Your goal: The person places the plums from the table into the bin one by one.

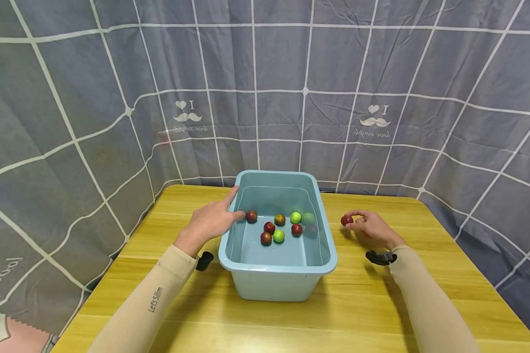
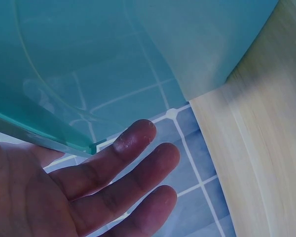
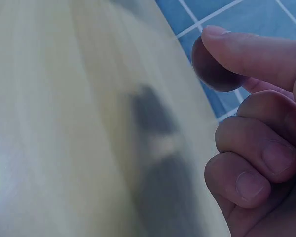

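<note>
Between thumb and index finger, my right hand [image 1: 372,228] pinches a dark red plum [image 1: 346,220] just above the table, right of the basin. In the right wrist view the plum [image 3: 214,66] sits at the fingertips while the other fingers curl into the palm; its shadow falls on the wood. My left hand [image 1: 212,219] rests against the left rim of a light blue plastic basin [image 1: 277,268], thumb over the edge. Extended, loosely spread fingers [image 2: 133,190] show beside the rim in the left wrist view. Inside the basin lie several dark red plums [image 1: 266,239] and green ones [image 1: 278,236].
The basin stands in the middle of a wooden table [image 1: 172,314]. A grey curtain [image 1: 278,122] with white grid lines hangs behind the table and along both sides. Black bands [image 1: 381,257] are worn at the wrists.
</note>
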The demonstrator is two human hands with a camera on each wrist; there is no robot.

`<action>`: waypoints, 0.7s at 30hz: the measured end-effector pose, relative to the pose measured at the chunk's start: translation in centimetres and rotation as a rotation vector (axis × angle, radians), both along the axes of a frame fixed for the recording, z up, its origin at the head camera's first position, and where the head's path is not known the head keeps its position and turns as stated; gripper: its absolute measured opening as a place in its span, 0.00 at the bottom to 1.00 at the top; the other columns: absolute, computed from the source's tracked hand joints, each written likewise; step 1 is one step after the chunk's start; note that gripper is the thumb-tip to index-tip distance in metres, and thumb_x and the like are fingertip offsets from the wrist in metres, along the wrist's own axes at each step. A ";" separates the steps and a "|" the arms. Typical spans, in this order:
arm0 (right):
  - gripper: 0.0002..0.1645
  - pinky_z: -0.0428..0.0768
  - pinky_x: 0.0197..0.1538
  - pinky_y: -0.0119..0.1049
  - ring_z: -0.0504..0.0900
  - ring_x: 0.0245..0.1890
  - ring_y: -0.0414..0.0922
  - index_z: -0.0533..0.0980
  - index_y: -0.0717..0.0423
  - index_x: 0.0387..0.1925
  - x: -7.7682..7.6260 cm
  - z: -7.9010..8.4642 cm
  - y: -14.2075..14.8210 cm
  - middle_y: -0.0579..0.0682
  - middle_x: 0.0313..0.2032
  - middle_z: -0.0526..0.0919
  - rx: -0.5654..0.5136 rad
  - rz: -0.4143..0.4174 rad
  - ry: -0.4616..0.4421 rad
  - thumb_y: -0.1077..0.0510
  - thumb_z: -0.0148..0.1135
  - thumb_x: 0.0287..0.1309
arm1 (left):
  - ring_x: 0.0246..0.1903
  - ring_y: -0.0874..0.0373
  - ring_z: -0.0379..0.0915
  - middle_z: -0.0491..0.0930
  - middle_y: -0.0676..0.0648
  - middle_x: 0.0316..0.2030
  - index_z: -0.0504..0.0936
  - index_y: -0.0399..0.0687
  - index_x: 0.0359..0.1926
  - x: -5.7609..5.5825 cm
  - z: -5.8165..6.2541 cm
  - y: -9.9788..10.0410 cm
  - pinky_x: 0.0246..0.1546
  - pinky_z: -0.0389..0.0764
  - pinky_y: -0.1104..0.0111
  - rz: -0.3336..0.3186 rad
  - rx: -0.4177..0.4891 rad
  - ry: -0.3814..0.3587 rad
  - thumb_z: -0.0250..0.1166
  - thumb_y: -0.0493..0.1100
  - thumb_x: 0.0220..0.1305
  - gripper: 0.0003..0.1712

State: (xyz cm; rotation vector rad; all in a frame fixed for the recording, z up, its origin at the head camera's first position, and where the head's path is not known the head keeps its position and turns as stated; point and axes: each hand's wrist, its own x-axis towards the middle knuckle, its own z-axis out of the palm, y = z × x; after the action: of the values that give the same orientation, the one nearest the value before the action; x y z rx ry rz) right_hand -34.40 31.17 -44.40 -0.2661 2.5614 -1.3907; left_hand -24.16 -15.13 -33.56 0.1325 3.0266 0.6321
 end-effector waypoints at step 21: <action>0.29 0.59 0.21 0.32 0.57 0.14 0.39 0.76 0.55 0.59 -1.3 6.6 -2.8 0.42 0.16 0.63 -0.031 0.103 0.088 0.49 0.72 0.59 | 0.50 0.41 0.80 0.77 0.38 0.64 0.41 0.68 0.81 0.2 0.3 -0.1 0.28 0.74 0.60 -0.009 0.006 0.009 0.51 0.66 0.69 0.47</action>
State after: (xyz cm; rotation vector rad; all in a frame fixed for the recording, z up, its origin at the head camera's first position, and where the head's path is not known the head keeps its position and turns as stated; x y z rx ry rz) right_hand -35.72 28.40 -37.76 -0.4672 2.5576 -1.4118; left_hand -23.96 -15.19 -33.30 0.1497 3.0310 0.6422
